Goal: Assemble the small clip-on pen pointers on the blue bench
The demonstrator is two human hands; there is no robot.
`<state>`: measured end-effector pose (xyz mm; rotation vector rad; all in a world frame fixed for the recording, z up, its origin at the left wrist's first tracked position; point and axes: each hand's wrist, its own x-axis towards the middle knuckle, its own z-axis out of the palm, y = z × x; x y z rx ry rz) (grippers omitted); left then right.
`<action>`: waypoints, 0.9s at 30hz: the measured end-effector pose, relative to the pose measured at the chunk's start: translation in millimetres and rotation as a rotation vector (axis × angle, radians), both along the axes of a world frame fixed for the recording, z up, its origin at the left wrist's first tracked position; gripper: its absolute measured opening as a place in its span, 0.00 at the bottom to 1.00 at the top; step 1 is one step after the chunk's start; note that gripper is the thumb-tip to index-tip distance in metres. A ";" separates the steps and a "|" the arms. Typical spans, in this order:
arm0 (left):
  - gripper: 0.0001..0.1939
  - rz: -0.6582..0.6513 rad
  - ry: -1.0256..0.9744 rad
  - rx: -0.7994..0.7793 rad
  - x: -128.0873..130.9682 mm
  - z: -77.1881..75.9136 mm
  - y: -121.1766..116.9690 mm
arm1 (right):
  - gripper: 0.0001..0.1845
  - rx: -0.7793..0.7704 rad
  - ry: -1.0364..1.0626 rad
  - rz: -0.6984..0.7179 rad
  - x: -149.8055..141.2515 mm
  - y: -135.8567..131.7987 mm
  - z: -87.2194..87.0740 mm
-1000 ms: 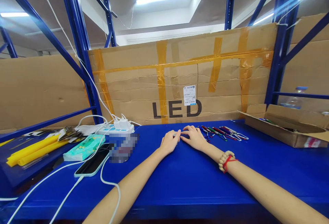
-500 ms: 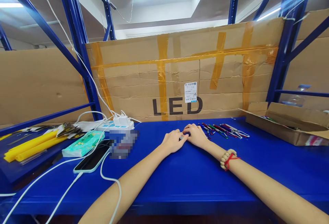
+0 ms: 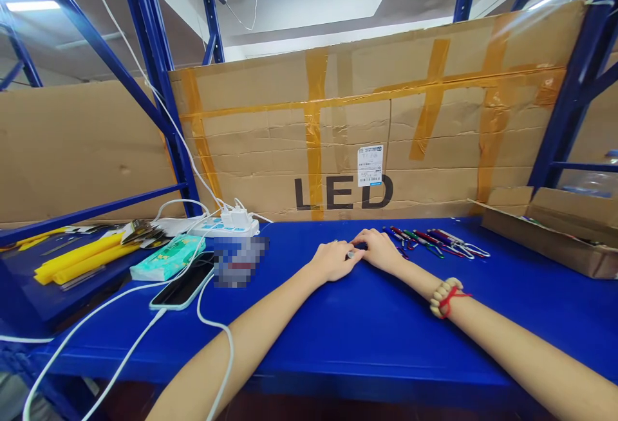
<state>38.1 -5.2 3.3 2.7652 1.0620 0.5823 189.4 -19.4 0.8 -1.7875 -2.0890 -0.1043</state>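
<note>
My left hand (image 3: 335, 261) and my right hand (image 3: 378, 249) meet over the blue tabletop (image 3: 338, 331), their fingertips almost touching. Both hands are closed, fingers curled and pressed in. A small silvery piece (image 3: 351, 255) shows at my left thumb, and something dark peeks out beside my right fingers. Most of whatever they grip is hidden, so I cannot make out its kind. Just right of my right hand lies a row of several coloured pen-like sticks (image 3: 425, 241), some with metal loops at the near end. A beaded bracelet (image 3: 441, 297) with red string circles my right wrist.
An open cardboard box (image 3: 555, 241) stands at the right. To the left are a phone (image 3: 186, 286) on a white cable, a green tissue pack (image 3: 168, 258), a power strip (image 3: 232, 224) and yellow tubes (image 3: 87, 260). A cardboard panel (image 3: 265, 150) closes off the back.
The head view has shifted a little, so the scene sits further right and slightly higher on the left. My hands stay together in the same spot, with only slight finger movement.
</note>
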 end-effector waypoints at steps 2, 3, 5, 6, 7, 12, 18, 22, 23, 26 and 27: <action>0.21 -0.001 0.040 -0.010 -0.6 1.6 1.8 | 0.11 -0.011 -0.001 -0.012 -0.6 -2.1 1.4; 0.21 0.002 0.049 -0.018 -1.0 2.5 2.3 | 0.11 -0.011 -0.001 -0.018 -1.0 -3.2 2.2; 0.20 0.007 0.051 -0.031 -1.9 4.0 2.6 | 0.11 -0.001 0.000 -0.022 -1.6 -5.2 3.8; 0.19 0.005 0.051 -0.031 -2.3 4.5 2.3 | 0.10 0.006 0.003 -0.020 -1.9 -6.2 4.5; 0.19 0.004 0.054 -0.026 -2.8 4.8 2.0 | 0.09 0.013 0.008 -0.017 -2.2 -7.0 5.2; 0.17 0.004 0.066 0.036 -5.3 5.1 -0.4 | 0.09 0.015 0.060 -0.015 -2.5 -10.5 5.8; 0.18 0.081 0.079 0.030 -6.8 8.5 -5.6 | 0.08 0.038 0.098 -0.006 -0.1 -10.7 4.0; 0.17 0.133 0.134 0.063 -6.1 9.3 -8.6 | 0.07 0.047 0.127 0.017 0.8 -10.7 2.2; 0.17 0.149 0.136 0.075 -5.8 9.1 -8.8 | 0.07 0.048 0.128 0.027 0.7 -11.1 1.7; 0.17 0.227 0.131 0.081 -5.0 8.5 -8.2 | 0.06 0.075 0.104 0.074 -0.8 -12.6 1.4; 0.18 0.260 0.129 0.076 -4.9 8.5 -7.8 | 0.06 0.100 0.093 0.087 -1.5 -13.2 1.9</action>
